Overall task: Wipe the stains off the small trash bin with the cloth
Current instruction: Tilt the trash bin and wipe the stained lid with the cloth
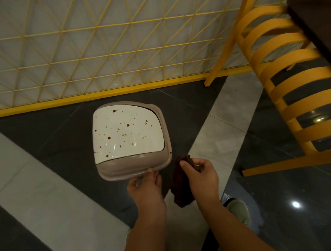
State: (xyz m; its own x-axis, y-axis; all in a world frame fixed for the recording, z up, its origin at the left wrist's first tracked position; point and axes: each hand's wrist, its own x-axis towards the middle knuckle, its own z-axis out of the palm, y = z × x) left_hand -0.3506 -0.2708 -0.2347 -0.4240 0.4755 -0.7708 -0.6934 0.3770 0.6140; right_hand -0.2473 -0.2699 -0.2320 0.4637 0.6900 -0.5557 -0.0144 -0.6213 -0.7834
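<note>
hands: our left hand pinches the small trash bin rim at 6 o'clock, right hand closed on the dark cloth | bin on floor, stains unwiped | we judge it light, stiff, slick plastic; brace rim

**Dark tiles, pale bands, yellow metalwork**

The floor is glossy dark tile crossed by wide pale marble-like bands, with ceiling lights reflected as bright spots at its right side. Along the far edge runs a yellow wire lattice screen on a yellow base rail, backed by a pale wall. At right stands a yellow slatted chair beside a dark brown tabletop.
</note>
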